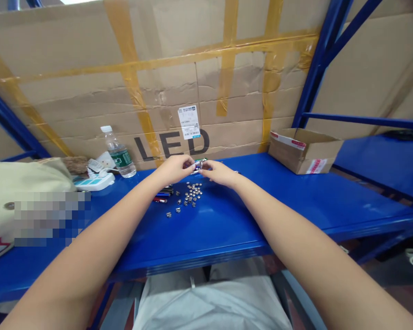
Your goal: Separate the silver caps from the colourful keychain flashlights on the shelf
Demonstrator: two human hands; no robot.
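Note:
My left hand (pixel 178 168) and my right hand (pixel 219 174) meet over the back of the blue table (pixel 206 238), fingertips curled close together. Between them are small shiny pieces (pixel 198 166) with purple and green tints, too small and too covered to name. Both hands seem closed in a pinch there. Just nearer to me lies a loose scatter of small round silver metal pieces (pixel 192 192), with a few clip-like metal bits (pixel 168 214) in front. Under my left wrist, a bunch of black, blue and red pens (pixel 163 193) is partly hidden by the forearm.
A large taped carton (pixel 206 87) marked LED walls off the back. At left stand a water bottle (pixel 120 153), a white power strip (pixel 94 182) and a pale cloth bag (pixel 27 192). An open cardboard box (pixel 303 151) sits back right, near a blue rack post (pixel 318 68).

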